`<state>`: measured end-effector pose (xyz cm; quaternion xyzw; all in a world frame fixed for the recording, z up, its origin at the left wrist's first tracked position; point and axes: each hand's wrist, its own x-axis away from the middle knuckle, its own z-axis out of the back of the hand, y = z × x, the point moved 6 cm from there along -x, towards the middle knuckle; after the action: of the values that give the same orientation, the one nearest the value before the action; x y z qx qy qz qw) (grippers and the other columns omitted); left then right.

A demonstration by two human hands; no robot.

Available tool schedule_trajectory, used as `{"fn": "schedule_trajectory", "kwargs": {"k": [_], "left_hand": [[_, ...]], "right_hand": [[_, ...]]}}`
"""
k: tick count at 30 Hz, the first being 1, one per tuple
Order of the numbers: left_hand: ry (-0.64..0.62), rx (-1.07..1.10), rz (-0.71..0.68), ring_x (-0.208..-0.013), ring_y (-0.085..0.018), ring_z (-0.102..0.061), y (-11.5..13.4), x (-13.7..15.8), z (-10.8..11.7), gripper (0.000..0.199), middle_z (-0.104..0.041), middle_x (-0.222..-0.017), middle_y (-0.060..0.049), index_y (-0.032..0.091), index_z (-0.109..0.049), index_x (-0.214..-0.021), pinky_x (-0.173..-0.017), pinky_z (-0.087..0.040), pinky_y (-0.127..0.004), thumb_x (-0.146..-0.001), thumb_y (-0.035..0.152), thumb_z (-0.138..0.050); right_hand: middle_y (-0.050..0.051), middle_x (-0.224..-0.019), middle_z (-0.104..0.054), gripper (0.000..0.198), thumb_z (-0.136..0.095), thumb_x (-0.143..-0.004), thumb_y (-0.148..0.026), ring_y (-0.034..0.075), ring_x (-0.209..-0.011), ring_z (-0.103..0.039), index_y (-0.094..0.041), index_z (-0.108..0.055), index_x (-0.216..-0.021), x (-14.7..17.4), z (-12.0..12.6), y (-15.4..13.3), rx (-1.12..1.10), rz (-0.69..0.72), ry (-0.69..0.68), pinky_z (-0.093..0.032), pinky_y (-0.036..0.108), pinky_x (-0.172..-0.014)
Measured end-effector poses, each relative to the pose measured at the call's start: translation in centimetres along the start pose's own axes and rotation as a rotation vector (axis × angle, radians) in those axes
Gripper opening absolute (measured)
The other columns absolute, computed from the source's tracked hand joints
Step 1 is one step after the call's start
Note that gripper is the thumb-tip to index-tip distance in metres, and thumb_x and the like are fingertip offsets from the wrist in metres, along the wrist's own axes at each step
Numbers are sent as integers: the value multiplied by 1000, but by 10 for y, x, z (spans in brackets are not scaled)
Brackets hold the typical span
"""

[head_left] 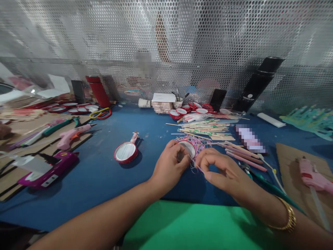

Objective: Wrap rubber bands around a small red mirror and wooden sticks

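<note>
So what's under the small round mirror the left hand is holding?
A heap of pink decorative trim lies on the blue table beneath the small round mirror. The left hand covers the mirror's near edge, so whatever lies below that part is hidden.

head-worn view, forward-down, near blue table [104, 173]

Even indoor light, soft shadows; edges warped, slightly blurred.

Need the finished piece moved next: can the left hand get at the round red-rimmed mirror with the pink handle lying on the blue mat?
Probably yes. The mirror lies alone on bare blue mat, just left of the left hand, with nothing between. But that hand is pinching a small red-rimmed disc and would have to let go first.
</note>
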<state>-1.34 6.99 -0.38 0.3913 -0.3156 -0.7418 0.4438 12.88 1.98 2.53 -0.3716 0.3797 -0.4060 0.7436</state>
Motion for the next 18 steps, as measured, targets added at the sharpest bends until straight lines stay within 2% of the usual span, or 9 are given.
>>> {"fn": "schedule_trajectory", "kwargs": {"k": [4, 7, 9, 12, 15, 18], "left_hand": [[0, 34, -13, -84, -14, -50, 2, 0, 1, 10, -54, -87, -2, 17, -58, -77, -75, -40, -26, -85, 20, -53], [-40, 68, -53, -82, -15, -49, 9, 3, -1, 11, -54, -86, -2, 17, -58, -76, -75, -39, -27, -85, 23, -55], [-78, 90, -90, -84, -15, -48, 15, 5, -4, 12, -55, -84, -3, 17, -60, -76, -77, -39, -28, -85, 25, -58], [-104, 126, -106, -88, -16, -49, 18, 7, -5, 12, -57, -87, -3, 18, -62, -83, -81, -39, -30, -88, 26, -55], [-84, 192, -77, -92, -17, -51, 13, 7, -5, 10, -59, -95, -4, 19, -61, -92, -82, -40, -30, -89, 22, -51], [-62, 302, 1, -90, -16, -53, 5, 6, -7, 18, -60, -101, -5, 20, -56, -105, -80, -42, -29, -87, 21, -54]], "right_hand": [[5, -86, -62, 16, -53, -88, -35, 21, -92, -57, -21, -59, -83, 6, -8, -5, -310, -42, -100, -46, 36, -85], [3, -84, -62, 21, -53, -91, -32, 16, -79, -59, -21, -65, -105, 5, -13, 0, -395, -68, -128, -48, 31, -76], [1, -83, -61, 29, -50, -94, -29, 10, -63, -55, -24, -63, -118, 2, -10, 4, -363, -52, -79, -49, 29, -67], [0, -91, -63, 34, -50, -94, -27, 5, -50, -51, -33, -59, -126, 0, 5, 8, -263, -14, 85, -50, 27, -58], [2, -105, -63, 49, -60, -88, -30, 7, -52, -54, -37, -49, -135, 0, 22, 7, -151, 18, 221, -52, 27, -53], [5, -115, -61, 70, -70, -80, -34, 12, -66, -61, -35, -39, -142, -3, 29, 6, 56, 66, 225, -57, 35, -67]]}}
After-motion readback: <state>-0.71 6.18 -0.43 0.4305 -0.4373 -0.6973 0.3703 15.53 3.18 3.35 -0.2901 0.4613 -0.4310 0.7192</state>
